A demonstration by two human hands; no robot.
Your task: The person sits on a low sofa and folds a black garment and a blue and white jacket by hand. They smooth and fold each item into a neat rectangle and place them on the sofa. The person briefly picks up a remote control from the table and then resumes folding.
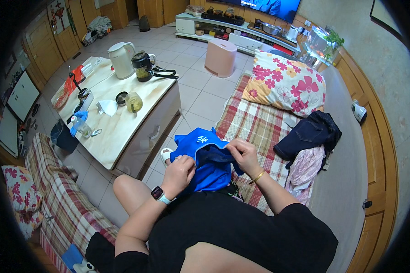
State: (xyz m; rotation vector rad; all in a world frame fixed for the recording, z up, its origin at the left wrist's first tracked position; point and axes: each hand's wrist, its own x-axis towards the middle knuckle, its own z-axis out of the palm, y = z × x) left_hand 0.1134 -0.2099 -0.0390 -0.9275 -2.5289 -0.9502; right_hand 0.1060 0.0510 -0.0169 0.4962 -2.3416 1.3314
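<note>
A blue cloth garment [208, 177] with white lettering on its upper part lies bunched over my lap. My left hand [179, 174] pinches its edge on the left, and a smartwatch is on that wrist. On the other side my right hand [242, 155] grips the same edge between thumb and fingers, a gold bangle at the wrist. Between the hands the light-trimmed edge forms an opening, with darker blue fabric showing inside. The garment's lower part is partly hidden by my arms and body.
A marble-look coffee table [123, 126] at the left holds a white electric kettle [121, 61], a dark-lidded jug [142, 68] and a glass mug [134, 102]. Dark jeans [309, 133] and a floral pillow [287, 82] lie on the plaid-covered sofa [253, 129]. A pink stool [220, 58] stands beyond.
</note>
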